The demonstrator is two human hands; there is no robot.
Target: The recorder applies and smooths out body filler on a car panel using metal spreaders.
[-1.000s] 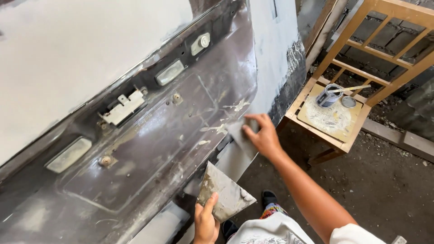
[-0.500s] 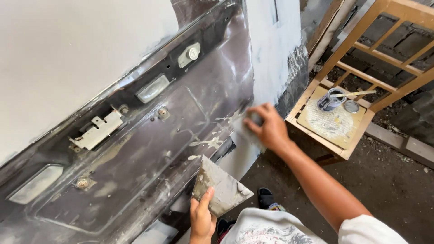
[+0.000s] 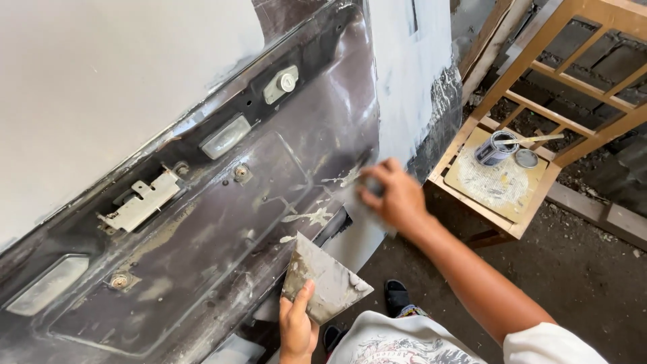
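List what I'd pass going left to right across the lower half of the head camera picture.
Round bolt on the dark purple car panel → left hand holding a grey triangular filler board → right hand against the panel → open grey tin on the wooden chair.
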